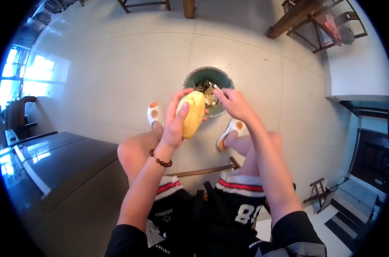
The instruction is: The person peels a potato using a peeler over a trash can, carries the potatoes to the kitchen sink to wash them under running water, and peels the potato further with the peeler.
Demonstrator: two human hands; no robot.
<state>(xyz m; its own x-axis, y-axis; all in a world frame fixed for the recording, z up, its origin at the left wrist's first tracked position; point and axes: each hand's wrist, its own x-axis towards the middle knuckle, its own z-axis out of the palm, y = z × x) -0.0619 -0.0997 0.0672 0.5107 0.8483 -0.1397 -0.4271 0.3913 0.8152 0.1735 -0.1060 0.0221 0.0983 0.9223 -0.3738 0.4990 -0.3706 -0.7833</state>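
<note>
My left hand (176, 124) is wrapped round a large yellow potato (193, 115) that looks peeled, its thumb lying along the side. Small dents show near the potato's upper end. To the right, my right hand (233, 103) is closed on a small white tool (217, 88), perhaps a peeler; only its tip shows past the fingers. The tool and the potato are apart. Beneath both hands stands a round bin (188, 81) with a dark green liner, holding brownish and pale scraps (210, 95).
The bin stands on the tiled floor (139, 64) between my feet, in white shoes (155, 113). A dark glossy cabinet (79, 171) is close on my left. Wooden furniture legs (189, 8) are ahead, and a chair (316, 34) with bags is at far right.
</note>
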